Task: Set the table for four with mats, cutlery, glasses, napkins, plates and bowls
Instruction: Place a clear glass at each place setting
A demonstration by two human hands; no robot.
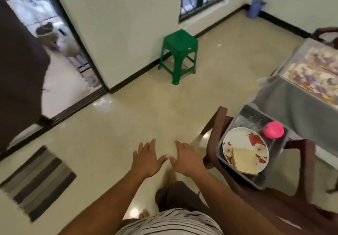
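My left hand point(146, 158) and my right hand point(188, 158) are stretched out side by side over the floor, fingers straight, holding nothing. To their right a grey tray point(222, 157) sits on a brown chair point(285, 203). In the tray lies a white flowered plate point(237, 139) with cream folded napkins point(244, 158) on it, a pink bowl point(273, 129) and clear glasses point(251, 120). The table point(290, 106), under a grey cloth, carries patterned mats point(314, 77) at the far right.
A green plastic stool point(179, 55) stands by the wall ahead. A striped floor mat point(38, 179) lies at the lower left. An open dark door point(20, 73) is on the left. Another chair point(325, 33) shows behind the table.
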